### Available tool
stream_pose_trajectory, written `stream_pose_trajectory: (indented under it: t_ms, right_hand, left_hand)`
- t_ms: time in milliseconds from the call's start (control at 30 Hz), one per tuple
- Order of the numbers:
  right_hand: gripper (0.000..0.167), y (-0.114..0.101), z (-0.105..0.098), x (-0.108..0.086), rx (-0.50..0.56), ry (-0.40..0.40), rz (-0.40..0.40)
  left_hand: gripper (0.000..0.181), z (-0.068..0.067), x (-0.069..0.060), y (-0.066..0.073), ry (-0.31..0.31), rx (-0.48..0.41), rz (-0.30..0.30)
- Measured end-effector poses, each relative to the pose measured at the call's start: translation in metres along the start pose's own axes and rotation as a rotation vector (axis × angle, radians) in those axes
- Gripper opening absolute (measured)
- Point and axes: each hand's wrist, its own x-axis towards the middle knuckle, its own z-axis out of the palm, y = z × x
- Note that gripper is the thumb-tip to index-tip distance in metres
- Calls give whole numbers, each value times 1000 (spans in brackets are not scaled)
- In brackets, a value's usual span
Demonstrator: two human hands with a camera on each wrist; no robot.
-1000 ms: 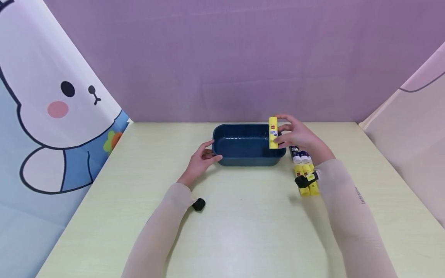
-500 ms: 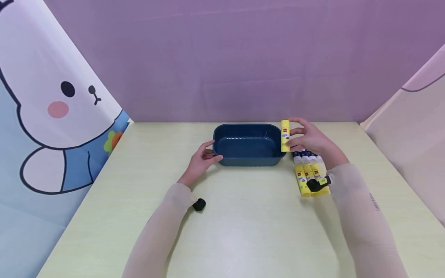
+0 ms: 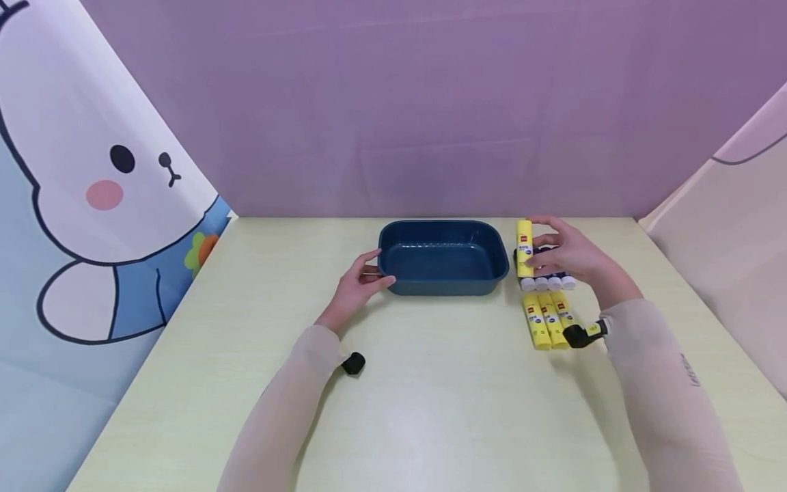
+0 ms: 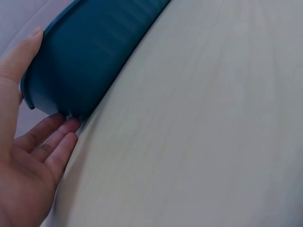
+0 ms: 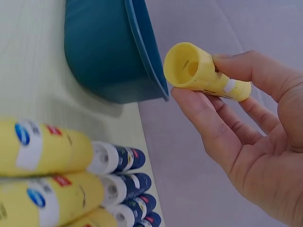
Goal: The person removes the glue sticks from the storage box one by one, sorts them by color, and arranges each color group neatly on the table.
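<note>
My right hand [image 3: 572, 254] pinches a yellow glue stick [image 3: 525, 239] between thumb and fingers. It holds the stick upright just right of the dark blue rectangular bin [image 3: 443, 287]. In the right wrist view the stick's hollow round end [image 5: 186, 65] shows near the bin's rim. My left hand [image 3: 359, 283] rests against the bin's left end. Its thumb and fairly straight fingers touch the bin's wall [image 4: 75, 61] in the left wrist view. The visible inside of the bin holds nothing. Behind the held stick lie several dark blue glue sticks [image 3: 555, 282] with white ends, partly hidden.
Three yellow glue sticks [image 3: 546, 321] lie side by side in front of the dark blue row, near my right wrist. The pale table [image 3: 424, 403] ends at a purple backdrop [image 3: 443, 109]. Printed fabric [image 3: 98, 260] hangs at the left.
My right hand has moved rightward and slightly down with the yellow glue stick, from over the bin's right part to beside it. The left hand and the bin have stayed put.
</note>
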Motion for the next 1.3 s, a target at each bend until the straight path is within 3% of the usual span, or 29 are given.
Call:
stream_pose_trajectory:
  t_ms: [567,1300]
  right_hand:
    - [93,24,-17,-17,-57,-3,14]
    - [91,63,-38,-39,-19,-10,46]
  left_hand:
    - [71,2,-1,-2,7,19,-8]
    - [70,3,2,-2,15,45,-4]
